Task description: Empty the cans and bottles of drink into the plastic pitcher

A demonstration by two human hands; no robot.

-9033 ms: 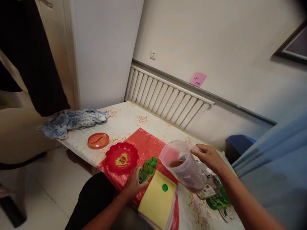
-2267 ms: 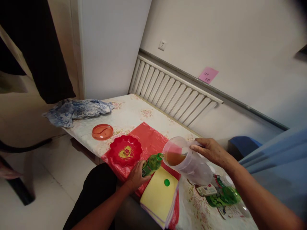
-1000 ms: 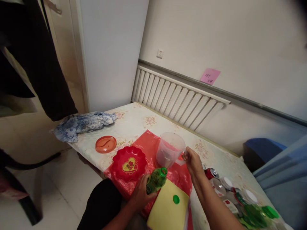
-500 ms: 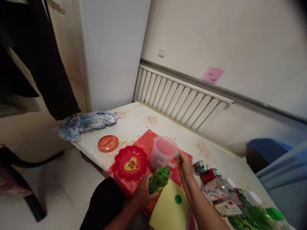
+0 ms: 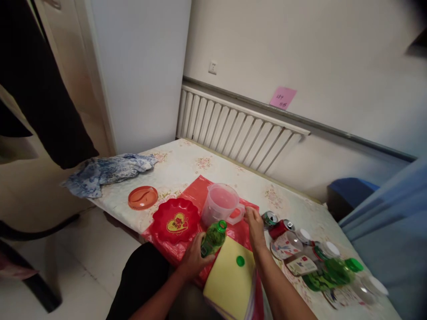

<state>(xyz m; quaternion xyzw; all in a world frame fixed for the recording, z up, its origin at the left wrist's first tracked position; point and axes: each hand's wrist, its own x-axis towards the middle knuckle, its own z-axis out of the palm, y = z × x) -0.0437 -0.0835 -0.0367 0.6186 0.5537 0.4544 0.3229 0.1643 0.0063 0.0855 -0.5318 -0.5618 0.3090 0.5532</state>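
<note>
My left hand is wrapped round a small green plastic bottle, its uncapped mouth tilted up and to the right. Just beyond the bottle stands a translucent plastic jug with its handle turned toward my right hand. That hand is closed, fingers curled close beside the handle; I cannot make out what, if anything, is in them. A green bottle cap lies on a yellow pad or stack between my forearms. Left of the jug sits a red scalloped plate with a yellow heart print.
Red plastic sheeting lies under the jug and plate. An orange lid and a blue patterned cloth are on the left. Drink cans and several bottles lie at right. A radiator runs behind the bed.
My view has turned slightly, so everything shifts left in the picture. The jug's handle shows more fully beside my right hand. My left hand still holds the bottle.
</note>
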